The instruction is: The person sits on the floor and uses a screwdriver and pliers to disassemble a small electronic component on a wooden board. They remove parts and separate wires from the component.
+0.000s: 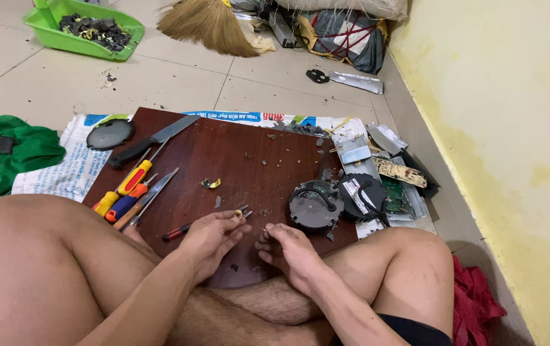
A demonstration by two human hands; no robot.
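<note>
I sit cross-legged behind a dark brown wooden board (224,154) on the floor. My left hand (211,240) grips small pliers with a red handle (176,232); their jaws (243,210) stick out past my fingers above the board's near edge. My right hand (291,251) is just to the right, fingers curled, fingertips pinched close to the jaws. Whether they hold a tiny piece I cannot tell. A round black, opened-up device (315,205) lies on the board right beside my right hand.
Screwdrivers (131,181) and a long knife (150,144) lie on the board's left side. A dark disc (110,134) and green cloth (6,150) are further left. Circuit boards and casings (393,173) pile up on the right by the yellow wall. A green dustpan (83,29) and a broom (208,22) are behind.
</note>
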